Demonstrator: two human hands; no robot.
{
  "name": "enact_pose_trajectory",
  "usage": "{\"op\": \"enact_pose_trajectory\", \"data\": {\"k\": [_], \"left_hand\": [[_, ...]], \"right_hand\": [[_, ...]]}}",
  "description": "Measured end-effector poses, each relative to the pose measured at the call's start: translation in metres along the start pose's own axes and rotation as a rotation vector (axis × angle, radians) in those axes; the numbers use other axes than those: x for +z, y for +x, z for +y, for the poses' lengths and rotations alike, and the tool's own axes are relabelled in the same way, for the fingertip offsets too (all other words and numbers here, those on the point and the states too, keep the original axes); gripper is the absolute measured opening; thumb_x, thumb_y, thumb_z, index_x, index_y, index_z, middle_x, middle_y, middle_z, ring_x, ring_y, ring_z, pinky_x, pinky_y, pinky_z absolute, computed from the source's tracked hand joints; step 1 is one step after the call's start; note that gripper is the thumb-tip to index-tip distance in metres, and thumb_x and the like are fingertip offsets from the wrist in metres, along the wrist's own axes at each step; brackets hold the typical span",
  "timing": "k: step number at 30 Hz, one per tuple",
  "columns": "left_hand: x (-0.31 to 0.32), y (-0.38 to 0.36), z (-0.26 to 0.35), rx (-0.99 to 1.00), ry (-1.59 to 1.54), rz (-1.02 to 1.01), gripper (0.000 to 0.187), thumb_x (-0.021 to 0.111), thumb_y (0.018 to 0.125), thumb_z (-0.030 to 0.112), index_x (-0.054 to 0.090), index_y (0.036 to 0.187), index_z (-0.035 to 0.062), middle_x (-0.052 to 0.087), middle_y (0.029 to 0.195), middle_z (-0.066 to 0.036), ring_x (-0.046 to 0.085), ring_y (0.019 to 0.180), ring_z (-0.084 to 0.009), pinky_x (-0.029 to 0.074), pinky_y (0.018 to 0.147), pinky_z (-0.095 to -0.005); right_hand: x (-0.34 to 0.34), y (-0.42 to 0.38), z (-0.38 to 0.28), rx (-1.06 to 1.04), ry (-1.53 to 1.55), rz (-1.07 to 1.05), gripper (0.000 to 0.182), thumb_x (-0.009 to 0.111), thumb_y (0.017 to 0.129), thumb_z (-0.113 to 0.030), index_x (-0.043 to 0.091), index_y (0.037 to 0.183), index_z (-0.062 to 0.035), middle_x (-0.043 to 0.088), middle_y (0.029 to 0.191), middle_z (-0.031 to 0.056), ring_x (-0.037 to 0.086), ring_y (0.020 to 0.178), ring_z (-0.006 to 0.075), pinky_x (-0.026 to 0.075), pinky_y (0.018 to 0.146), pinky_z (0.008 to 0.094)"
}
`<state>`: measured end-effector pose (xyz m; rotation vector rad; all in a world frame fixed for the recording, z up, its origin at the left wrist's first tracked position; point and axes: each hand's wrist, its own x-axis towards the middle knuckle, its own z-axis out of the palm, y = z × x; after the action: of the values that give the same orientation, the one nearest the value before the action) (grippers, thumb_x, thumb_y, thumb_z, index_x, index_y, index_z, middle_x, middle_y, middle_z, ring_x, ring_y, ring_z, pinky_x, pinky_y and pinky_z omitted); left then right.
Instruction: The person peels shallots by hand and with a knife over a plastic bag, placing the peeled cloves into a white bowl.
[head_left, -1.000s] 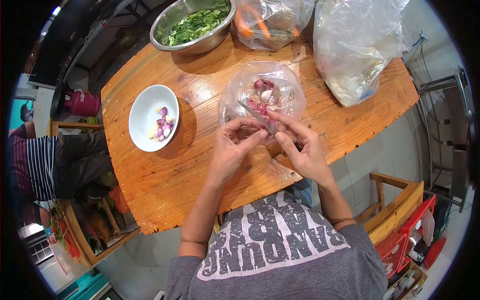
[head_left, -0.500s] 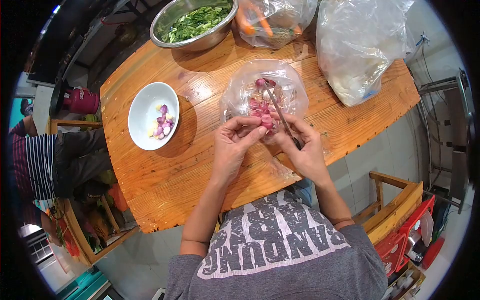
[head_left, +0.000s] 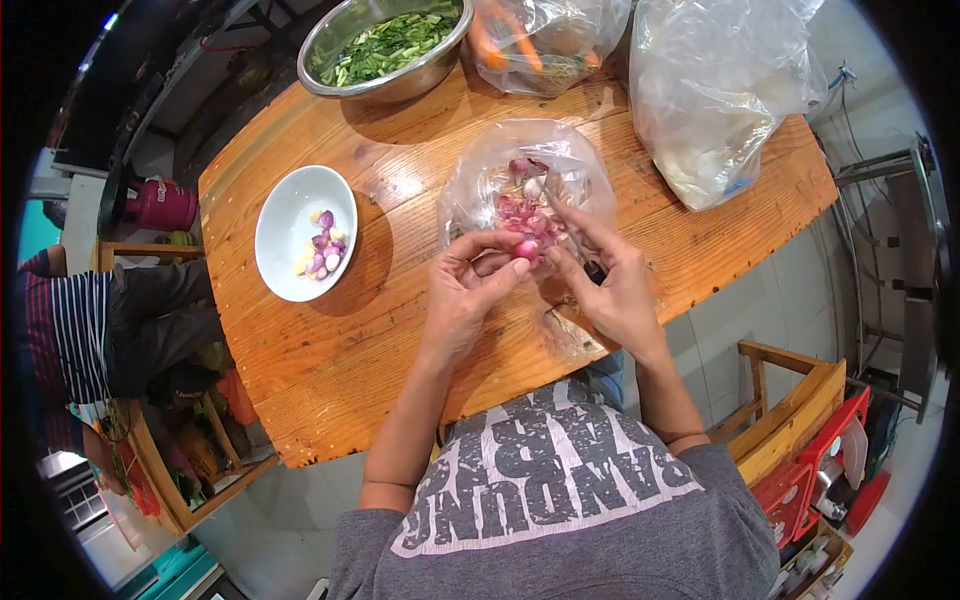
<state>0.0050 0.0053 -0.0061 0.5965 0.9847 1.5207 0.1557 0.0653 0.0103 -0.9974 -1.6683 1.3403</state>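
The shallot [head_left: 525, 248] is pinched between the thumb and the first fingers of the left hand [head_left: 465, 295], just in front of the open clear plastic bag [head_left: 480, 175] that lies on the wooden table [head_left: 330, 350]. The left hand is turned with the palm toward the person, the fingers curled in and closed around the small pink bulb, and the forearm comes up from the lower middle of the view. The right hand [head_left: 615, 300] stands just beside it, on the other side of the shallot. Its thumb and forefinger are stretched forward and touch the bulb, while the other fingers are folded around the dark handle of a knife [head_left: 592, 268]; the blade is mostly hidden behind the fingers, so I cannot tell where it points. Both wrists are raised a little above the table edge.

Inside the bag lie more shallots [head_left: 520, 205]. To the left, well apart, a white bowl [head_left: 285, 215] holds peeled pieces. At the far edge stand a metal bowl of greens [head_left: 385, 45] and two more plastic bags.
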Motion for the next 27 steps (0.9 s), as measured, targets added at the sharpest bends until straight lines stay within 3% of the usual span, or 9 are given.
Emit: {"op": "enact_pose_trajectory", "data": {"k": [6, 9, 12, 27], "left_hand": [[0.001, 0.002, -0.002, 0.029, 0.013, 0.091, 0.02, 0.069, 0.076, -0.004, 0.059, 0.093, -0.0003, 0.064, 0.091, -0.007, 0.062, 0.084, -0.0124, 0.051, 0.078, -0.0255], [-0.001, 0.002, -0.002, 0.034, -0.009, 0.073, 0.019, 0.068, 0.077, -0.005, 0.058, 0.092, -0.0003, 0.064, 0.091, -0.007, 0.062, 0.084, -0.0123, 0.051, 0.078, -0.0253], [0.0, 0.002, -0.003, 0.066, -0.039, 0.066, 0.016, 0.066, 0.078, -0.006, 0.057, 0.09, -0.0001, 0.064, 0.09, -0.007, 0.062, 0.084, -0.0116, 0.05, 0.077, -0.0245], [-0.004, 0.003, -0.009, 0.154, 0.079, 0.059, 0.011, 0.064, 0.078, -0.008, 0.059, 0.084, 0.0006, 0.063, 0.087, -0.005, 0.06, 0.081, -0.009, 0.049, 0.075, -0.0227]], "right_hand": [[-0.017, -0.004, -0.017, 0.188, -0.021, -0.222, 0.033, 0.049, 0.094, -0.019, 0.051, 0.123, -0.0013, 0.062, 0.075, 0.009, 0.062, 0.068, 0.0148, 0.048, 0.063, 0.0281], [-0.009, -0.011, -0.014, 0.07, -0.017, -0.237, 0.036, 0.047, 0.095, -0.02, 0.047, 0.128, -0.0049, 0.061, 0.072, 0.008, 0.061, 0.064, 0.0162, 0.047, 0.061, 0.0294], [-0.006, -0.012, -0.008, -0.013, -0.058, -0.262, 0.035, 0.049, 0.095, -0.02, 0.048, 0.127, -0.007, 0.059, 0.069, 0.0079, 0.06, 0.062, 0.0154, 0.047, 0.06, 0.0291], [-0.005, -0.013, 0.001, 0.03, -0.001, -0.266, 0.027, 0.052, 0.093, -0.016, 0.051, 0.118, -0.0046, 0.056, 0.063, 0.0048, 0.054, 0.058, 0.0097, 0.043, 0.055, 0.0267]]}}
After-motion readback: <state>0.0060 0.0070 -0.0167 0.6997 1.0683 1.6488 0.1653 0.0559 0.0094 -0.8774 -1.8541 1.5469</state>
